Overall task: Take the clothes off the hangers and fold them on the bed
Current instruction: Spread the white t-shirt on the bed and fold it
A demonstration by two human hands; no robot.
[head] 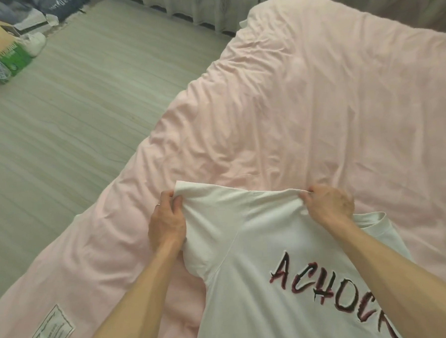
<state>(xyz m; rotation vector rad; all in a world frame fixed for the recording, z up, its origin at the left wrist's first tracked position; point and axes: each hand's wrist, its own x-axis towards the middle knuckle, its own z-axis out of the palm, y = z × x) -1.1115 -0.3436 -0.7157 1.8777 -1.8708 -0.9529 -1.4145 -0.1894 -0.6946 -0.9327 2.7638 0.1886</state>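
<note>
Pink-covered bed (290,100) fills centre and right of the frame. At lower centre the left hand (166,219) and right hand (329,202) each pinch the far edge of the white T-shirt (259,249), held over the bed. No hanger shows, so it seems already off; folding looks barely begun.

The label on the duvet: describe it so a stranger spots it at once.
Start with the big pink duvet. Go to its near left corner. The label is a pale stitched rectangle of fine print, unlike the shirt with its big red letters.
</note>
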